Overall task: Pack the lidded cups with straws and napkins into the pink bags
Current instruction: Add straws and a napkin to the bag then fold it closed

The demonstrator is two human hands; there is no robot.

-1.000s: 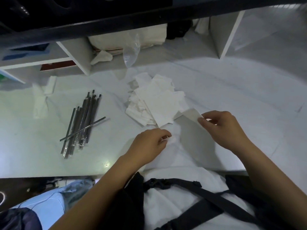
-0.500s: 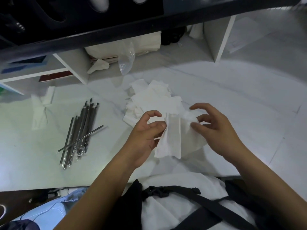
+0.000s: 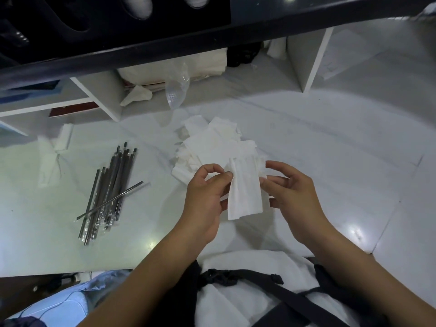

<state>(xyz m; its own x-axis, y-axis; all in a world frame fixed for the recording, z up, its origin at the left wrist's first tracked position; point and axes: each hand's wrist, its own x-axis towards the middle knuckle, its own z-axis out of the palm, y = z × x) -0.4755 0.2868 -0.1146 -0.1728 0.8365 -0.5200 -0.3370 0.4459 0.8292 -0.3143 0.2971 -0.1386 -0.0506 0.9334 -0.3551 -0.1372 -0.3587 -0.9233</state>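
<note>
White tabletop (image 3: 306, 142) | my left hand (image 3: 205, 197) and right hand (image 3: 292, 192) pinch one folded napkin (image 3: 245, 194) at its edges | napkin pile (image 3: 212, 145) behind, wrapped straws (image 3: 111, 185) left | step: probably folding; next needs a bag, none visible

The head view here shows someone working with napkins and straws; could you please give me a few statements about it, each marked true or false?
1. Both hands hold one white napkin above the table. True: the left hand pinches its left edge and the right hand its right edge.
2. The wrapped straws lie to the right of the napkin pile. False: they lie to its left.
3. One straw lies crosswise over the bundle. True.
4. A pink bag stands open on the table. False: no pink bag is in view.
5. A lidded cup sits beside the straws. False: no cup is in view.
</note>
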